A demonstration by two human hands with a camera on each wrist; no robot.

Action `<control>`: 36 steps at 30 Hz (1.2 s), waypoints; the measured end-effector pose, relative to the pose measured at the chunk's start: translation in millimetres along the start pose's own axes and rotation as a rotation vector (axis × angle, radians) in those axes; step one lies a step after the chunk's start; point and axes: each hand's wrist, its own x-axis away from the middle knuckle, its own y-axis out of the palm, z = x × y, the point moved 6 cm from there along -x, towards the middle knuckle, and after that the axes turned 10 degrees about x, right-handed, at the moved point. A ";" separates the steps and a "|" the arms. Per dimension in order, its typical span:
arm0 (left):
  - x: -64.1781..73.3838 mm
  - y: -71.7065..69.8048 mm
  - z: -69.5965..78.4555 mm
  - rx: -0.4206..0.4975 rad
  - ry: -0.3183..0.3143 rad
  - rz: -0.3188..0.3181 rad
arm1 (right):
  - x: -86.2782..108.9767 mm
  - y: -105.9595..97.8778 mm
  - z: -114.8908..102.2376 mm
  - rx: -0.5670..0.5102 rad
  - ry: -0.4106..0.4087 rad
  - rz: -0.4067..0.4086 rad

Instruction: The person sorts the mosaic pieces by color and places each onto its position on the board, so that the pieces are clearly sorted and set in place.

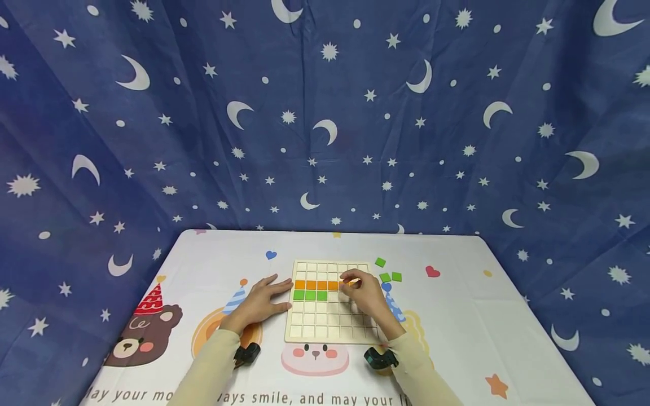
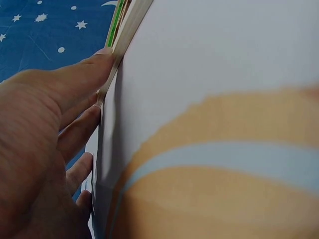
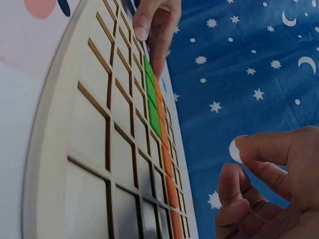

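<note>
A pale wooden grid board lies on the table. One row of its cells holds several orange tiles, and the row below has three green tiles at its left end. My left hand spreads its fingers against the board's left side; in the left wrist view, fingertips rest at the board edge. Over the right part of the orange row is my right hand, partly covering those cells. From the right wrist, its bent fingers show a gap to the thumb with nothing in it.
Loose green tiles lie on the table just past the board's upper right corner. The white printed tablecloth covers the table. A blue curtain with moons and stars hangs behind it.
</note>
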 end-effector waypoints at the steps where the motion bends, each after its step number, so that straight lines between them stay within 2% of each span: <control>1: 0.4 0.1 0.3 0.003 0.001 -0.001 | 0.4 -2.0 1.7 0.001 0.000 0.004; 6: 1.3 1.4 1.5 0.016 0.004 -0.002 | 3.2 -13.7 9.6 -0.011 0.031 0.008; 13: 2.0 2.2 -0.6 0.001 0.005 0.006 | 4.5 -28.9 28.4 0.041 0.050 0.041; 21: 1.3 0.5 -2.4 0.009 -0.012 0.000 | -2.2 -47.9 52.1 0.079 0.091 0.091; 33: 1.0 0.8 -0.6 0.010 -0.003 -0.001 | -12.3 -77.1 83.5 0.150 0.162 0.144; 36: 1.0 0.4 0.9 0.003 0.016 -0.003 | -14.0 -84.5 89.8 0.179 0.165 0.145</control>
